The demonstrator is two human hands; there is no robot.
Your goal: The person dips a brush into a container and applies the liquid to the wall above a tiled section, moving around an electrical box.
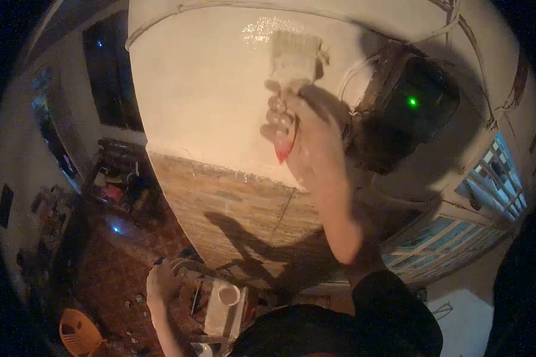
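Observation:
My right hand [301,122] is raised high and closed around the handle of a wide paintbrush [296,53]. The red tip of the handle sticks out below my fingers. The brush's pale bristles point up against the cream wall [202,83], beside a glossy wet patch. Low on the left, my left hand [162,281] has its fingers curled at a dark curved edge; what they grip is too dim to make out. A round pale cup [228,294] stands on a light board near that hand.
A black box [420,98] with a green light is mounted right of the brush. Cables [268,8] run along the wall top. Brown stone-patterned cladding [238,190] covers the lower wall. An orange plastic chair [79,333] stands on the tiled floor far below, and barred windows [441,238] lie right.

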